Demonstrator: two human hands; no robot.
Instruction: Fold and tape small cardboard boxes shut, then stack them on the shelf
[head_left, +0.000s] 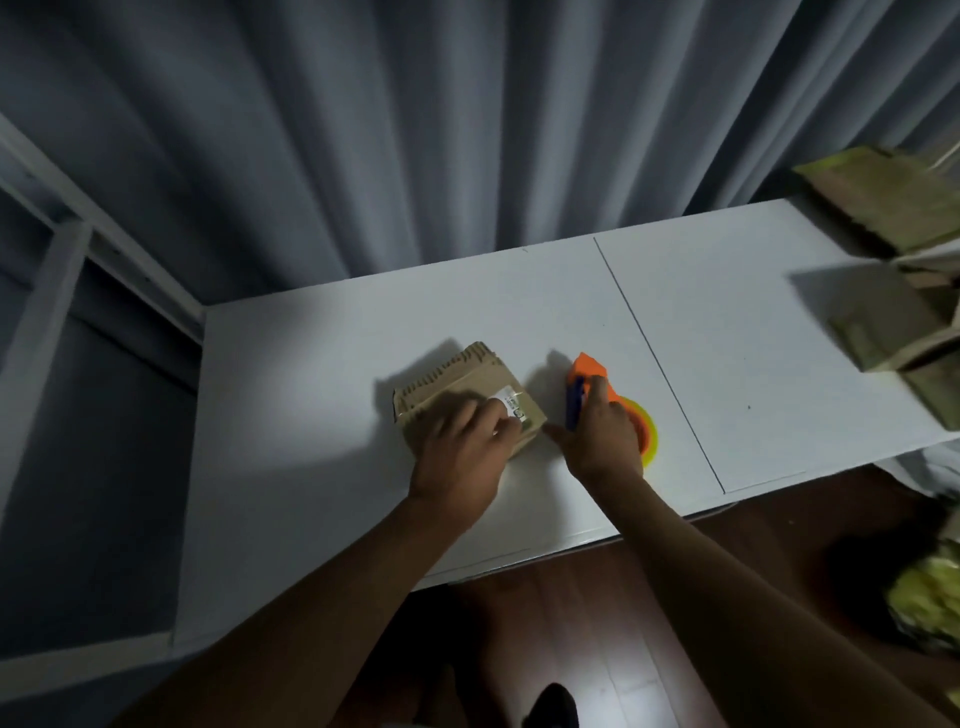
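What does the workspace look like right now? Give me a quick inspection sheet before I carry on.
Surface: white table, a thin dark seam line running across its right part.
Job's things: small cardboard box lying flat, white label on top; orange tape dispenser beside it to the right, with a yellow-green roll.
Clutter: flattened cardboard pieces piled at the table's right end.
Grippers: left hand rests on the box, fingers over the label; right hand grips the dispenser.
Cables: nothing seen.
Surroundings: grey curtain behind, white shelf frame at left, wooden floor below.
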